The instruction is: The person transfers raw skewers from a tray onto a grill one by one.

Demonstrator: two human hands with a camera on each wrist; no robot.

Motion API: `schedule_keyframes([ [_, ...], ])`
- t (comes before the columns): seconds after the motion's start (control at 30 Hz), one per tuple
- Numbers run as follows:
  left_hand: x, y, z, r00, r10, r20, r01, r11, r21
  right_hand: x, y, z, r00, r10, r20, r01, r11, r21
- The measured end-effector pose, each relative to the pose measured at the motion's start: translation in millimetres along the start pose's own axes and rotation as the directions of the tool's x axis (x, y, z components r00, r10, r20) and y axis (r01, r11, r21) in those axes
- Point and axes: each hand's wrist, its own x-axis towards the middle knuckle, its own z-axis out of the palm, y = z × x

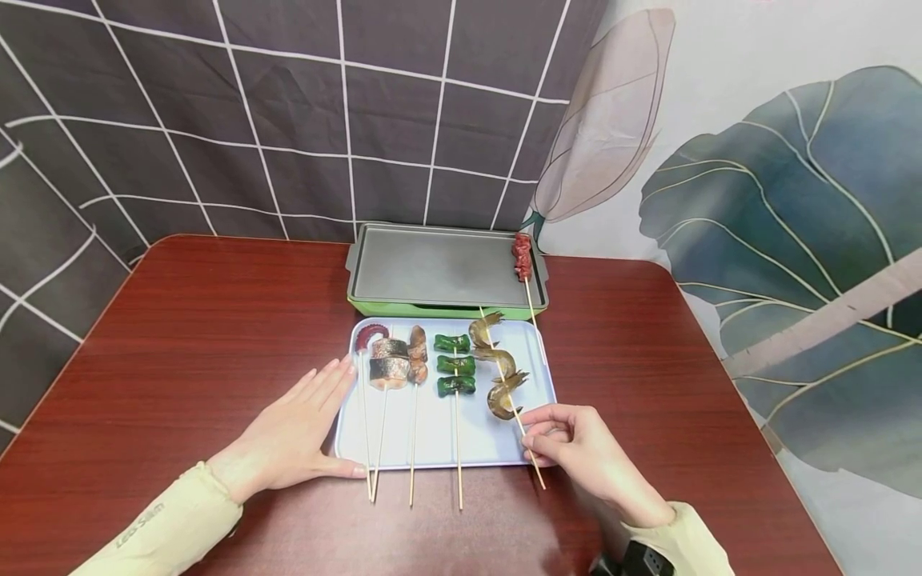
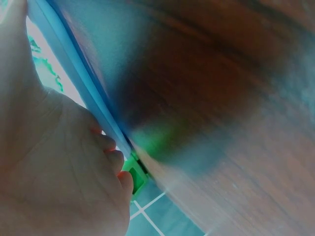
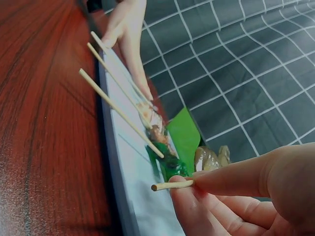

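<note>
My right hand (image 1: 576, 444) pinches the bare stick of a shrimp skewer (image 1: 502, 364) between thumb and fingers. In the right wrist view the stick's blunt end (image 3: 172, 185) pokes out past the fingertips. The shrimps overlap the right part of a pale blue tray (image 1: 497, 448) in the head view. My left hand (image 1: 295, 432) lies with straight fingers along the tray's left edge, its thumb at the front rim. On the tray lie a green vegetable skewer (image 1: 456, 366), a brown meat skewer (image 1: 418, 352), a fish skewer (image 1: 389, 364) and a dark red tentacle skewer (image 1: 370, 332).
Behind the tray stands a green grill with a grey flat plate (image 1: 439, 264). A red meat skewer (image 1: 523, 258) lies on its right end, stick toward the front. The tray's sticks jut over its front rim. A gridded dark cloth (image 1: 288, 104) hangs behind the brown table (image 1: 216, 320).
</note>
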Motion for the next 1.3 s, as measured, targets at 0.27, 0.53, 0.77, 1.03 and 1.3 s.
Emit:
schedule_keyframes([
  [0.27,-0.5,0.3,-0.6,1.0,-0.003,0.004,0.003,1.0,0.0,-1.1,-9.2,0.0,0.999,-0.047,0.02,0.047,0.998,-0.044],
  [0.53,0.0,0.5,-0.7,1.0,0.001,0.001,-0.001,1.0,0.004,2.9,-23.0,-3.8,0.996,-0.093,0.004,0.093,0.991,-0.099],
  [0.77,-0.1,0.9,-1.5,1.0,0.001,-0.001,-0.001,1.0,0.001,15.1,-36.1,-9.6,0.992,-0.119,-0.048,0.111,0.984,-0.14],
  [1.03,0.0,1.0,-1.6,1.0,0.006,-0.004,-0.006,1.0,0.005,50.1,-52.4,-27.8,0.99,-0.1,-0.096,0.091,0.992,-0.091],
  [1.3,-0.4,0.9,-2.1,1.0,0.005,-0.003,-0.005,1.0,0.0,100.1,-66.9,-37.5,0.993,-0.039,-0.113,0.04,0.999,0.009],
])
